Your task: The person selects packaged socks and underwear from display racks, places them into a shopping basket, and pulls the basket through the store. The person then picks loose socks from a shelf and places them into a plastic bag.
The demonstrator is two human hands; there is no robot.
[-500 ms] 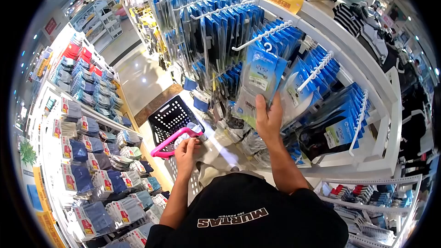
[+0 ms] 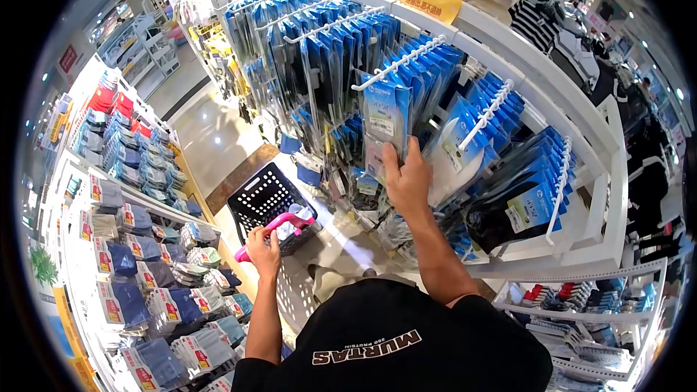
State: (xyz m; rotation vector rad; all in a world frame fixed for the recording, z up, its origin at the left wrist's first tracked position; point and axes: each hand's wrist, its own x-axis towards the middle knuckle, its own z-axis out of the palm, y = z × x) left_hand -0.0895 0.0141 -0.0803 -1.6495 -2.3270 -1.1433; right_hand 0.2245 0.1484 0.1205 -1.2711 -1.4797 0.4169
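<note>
Blue-topped clear packets hang in rows on white hooks. My right hand (image 2: 409, 178) has its thumb and fingers closed on the lower part of one packet (image 2: 387, 112) at the front of a middle hook (image 2: 399, 65). To the left, my left hand (image 2: 261, 250) is wrapped round the pink handle (image 2: 279, 222) of a black shopping basket (image 2: 254, 207). Something pale, too small to name, lies in the basket below the handle.
A white shelf (image 2: 185, 214) on the left holds many folded packs. More hooks with packets (image 2: 530, 203) are at the right. Below them stands a low white rack (image 2: 610, 312). Striped clothing (image 2: 541, 25) is at the upper right.
The packet in my right hand has moved left and now lines up with the hook's front end. My left hand has shifted left and the pink handle has swung to a different angle.
</note>
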